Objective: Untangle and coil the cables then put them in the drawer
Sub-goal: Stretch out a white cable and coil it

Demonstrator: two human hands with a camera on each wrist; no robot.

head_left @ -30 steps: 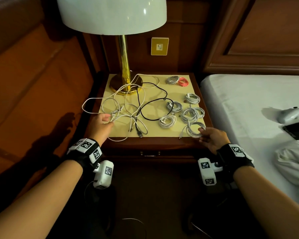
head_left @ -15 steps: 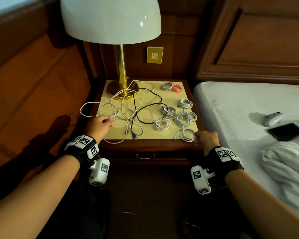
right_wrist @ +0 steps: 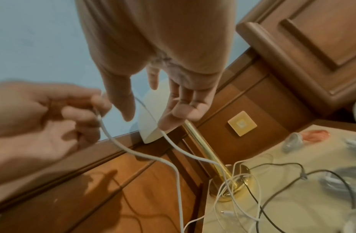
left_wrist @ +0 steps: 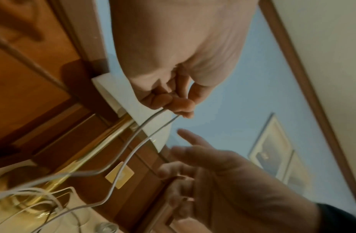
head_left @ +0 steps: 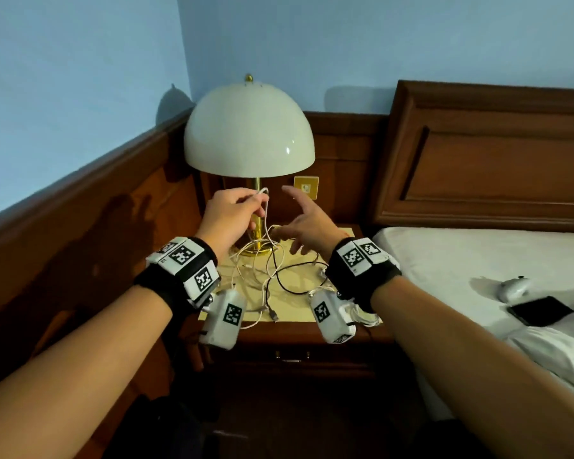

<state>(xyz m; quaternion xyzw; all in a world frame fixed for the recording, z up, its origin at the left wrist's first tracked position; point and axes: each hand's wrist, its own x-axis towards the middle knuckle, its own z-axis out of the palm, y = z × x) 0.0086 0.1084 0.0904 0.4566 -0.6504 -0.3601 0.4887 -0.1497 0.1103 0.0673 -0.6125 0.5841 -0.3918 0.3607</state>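
Both hands have risen off the worktop (head_left: 325, 330): left hand (head_left: 230, 212) pinches a lifted white cable (head_left: 265, 213); right hand (head_left: 307, 223) spread, fingers empty.

In the head view the black wrist bands and white marker-tagged camera boxes (head_left: 225, 318) cover the near part of the yellow-topped wooden nightstand (head_left: 312, 329), hiding most of the coiled white cables (head_left: 362, 314); the right hand (head_left: 307, 223) hides where the thin white cable (head_left: 265, 220) runs behind it; the coiled grey and pink cables (right_wrist: 304, 138) in the right wrist view are blurred; the dark flat rectangular object (head_left: 540, 310) on the white bed is too small to identify; the framed pictures (left_wrist: 272, 151) in the left wrist view are smeared.
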